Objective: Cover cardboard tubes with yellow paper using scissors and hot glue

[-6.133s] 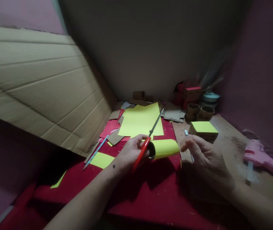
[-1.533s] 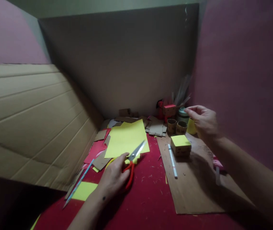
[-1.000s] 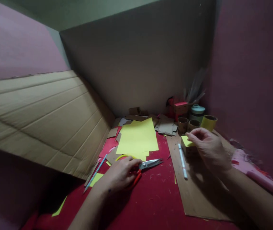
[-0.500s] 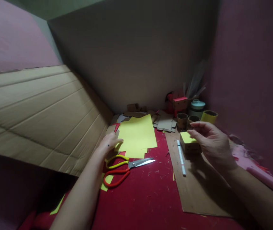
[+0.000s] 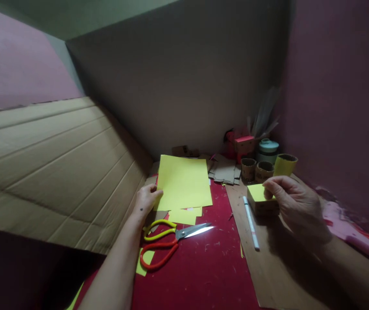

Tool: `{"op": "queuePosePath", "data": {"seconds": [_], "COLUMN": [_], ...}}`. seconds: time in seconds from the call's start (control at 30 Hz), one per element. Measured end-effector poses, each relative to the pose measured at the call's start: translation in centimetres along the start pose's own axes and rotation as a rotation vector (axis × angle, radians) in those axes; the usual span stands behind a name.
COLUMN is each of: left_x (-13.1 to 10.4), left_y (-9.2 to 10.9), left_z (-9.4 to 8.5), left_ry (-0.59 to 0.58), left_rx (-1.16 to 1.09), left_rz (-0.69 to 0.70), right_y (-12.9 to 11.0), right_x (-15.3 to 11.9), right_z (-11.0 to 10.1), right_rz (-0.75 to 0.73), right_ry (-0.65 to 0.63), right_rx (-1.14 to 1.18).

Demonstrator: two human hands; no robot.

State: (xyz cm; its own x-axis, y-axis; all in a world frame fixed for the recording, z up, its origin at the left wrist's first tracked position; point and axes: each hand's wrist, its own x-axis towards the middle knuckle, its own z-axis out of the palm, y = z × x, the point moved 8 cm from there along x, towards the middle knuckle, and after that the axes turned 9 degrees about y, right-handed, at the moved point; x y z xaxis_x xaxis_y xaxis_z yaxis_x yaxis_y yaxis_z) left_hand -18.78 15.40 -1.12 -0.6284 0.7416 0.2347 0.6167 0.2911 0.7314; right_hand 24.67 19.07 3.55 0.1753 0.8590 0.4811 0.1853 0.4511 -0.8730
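Note:
My left hand (image 5: 146,200) pinches the left edge of a yellow sheet of paper (image 5: 184,183), its fingers closed there. Smaller yellow paper pieces (image 5: 182,216) show under the sheet's near edge. Scissors (image 5: 178,237) with one yellow and one red handle lie in front of it, blades slightly apart. My right hand (image 5: 297,204) is closed over the right side of a small cardboard box (image 5: 262,206) with a yellow top. Its thumb and fingertips meet at that top; what is between them, if anything, is hidden. A white pen (image 5: 251,223) lies just left of the box.
A brown cardboard sheet (image 5: 268,267) covers the right of the red tabletop (image 5: 200,275). Behind stand cardboard rings (image 5: 248,168), a yellow tube (image 5: 284,165), a teal-lidded jar (image 5: 268,148) and cardboard pieces (image 5: 225,170). A large cardboard panel (image 5: 58,172) leans at left.
My left hand has gripped the yellow sheet, which now lies straighter over the pieces below. My right fingers have closed together at the box top. The whole view has shifted slightly.

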Motion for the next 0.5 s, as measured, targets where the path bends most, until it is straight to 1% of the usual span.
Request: {"op": "queuePosePath", "data": {"seconds": [0.1, 0.27, 0.5], "left_x": [-0.1, -0.5, -1.4], "left_y": [0.3, 1.1, 2.0], "left_z": [-0.2, -0.6, -0.4], "left_ry": [-0.026, -0.033, -0.084], "left_rx": [-0.1, -0.297, -0.494], "left_rz": [-0.019, -0.048, -0.116], "right_y": [-0.2, -0.2, 0.1], "right_x": [-0.1, -0.4, -0.5], "right_z": [-0.1, 0.3, -0.1], "right_rz": [-0.012, -0.023, 0.008], "right_ry": [0.006, -0.033, 0.024], "right_rx": [-0.038, -0.045, -0.066]}}
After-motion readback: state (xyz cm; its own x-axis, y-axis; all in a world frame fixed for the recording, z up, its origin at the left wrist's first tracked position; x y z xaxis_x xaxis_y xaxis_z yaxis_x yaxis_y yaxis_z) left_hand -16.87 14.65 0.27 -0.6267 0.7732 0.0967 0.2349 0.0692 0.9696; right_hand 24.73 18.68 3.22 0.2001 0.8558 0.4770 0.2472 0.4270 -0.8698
